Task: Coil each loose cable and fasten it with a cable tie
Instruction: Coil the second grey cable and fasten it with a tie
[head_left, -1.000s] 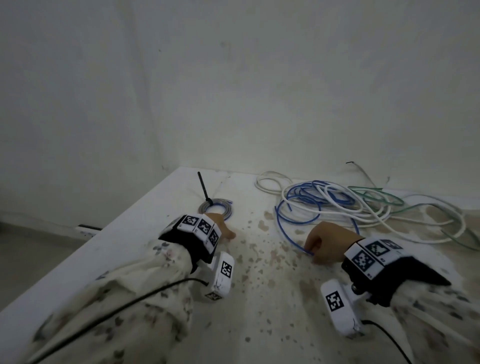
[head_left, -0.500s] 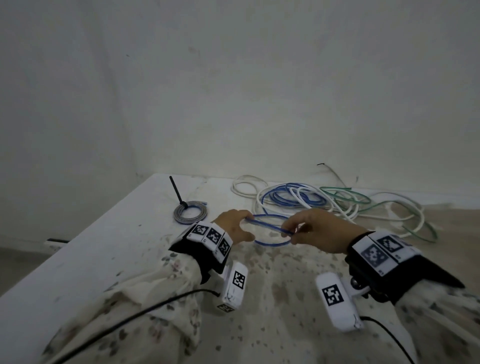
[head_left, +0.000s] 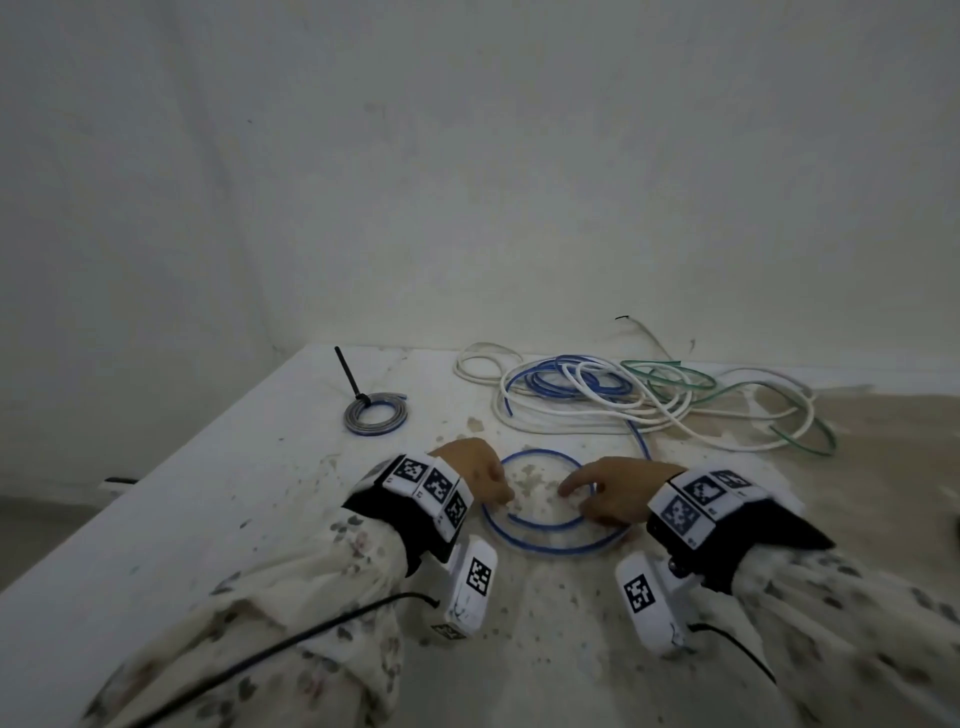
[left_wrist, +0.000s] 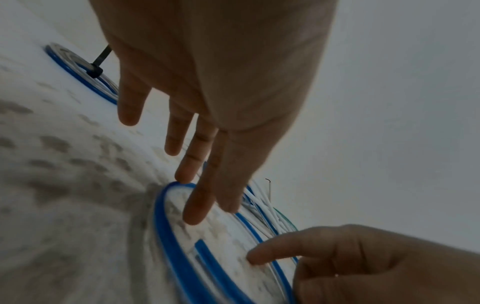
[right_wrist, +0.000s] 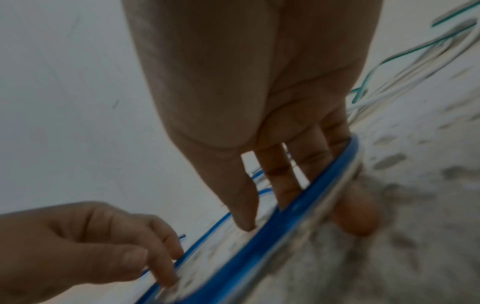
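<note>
The blue cable (head_left: 545, 540) now lies looped on the stained white table (head_left: 218, 499); left hand (head_left: 475, 470) and right hand (head_left: 618, 491), fingers relaxed, press it; tied coil (head_left: 375, 413) at ten o'clock, pale wall (head_left: 467, 182) behind.

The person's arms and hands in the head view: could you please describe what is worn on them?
Pale floral sleeves cover both arms. Each wrist has a black strap, with white blocks bearing black-and-white square markers on top, and a white camera unit below, trailing a black cable.

Both forearms reach forward side by side, wrists low, palms down. The left hand (head_left: 475, 470) spreads straight fingers (left_wrist: 193, 203) downward, holding nothing. The right hand (head_left: 618, 488) points its index finger (right_wrist: 242, 207) down, its other fingers loosely extended.
</note>
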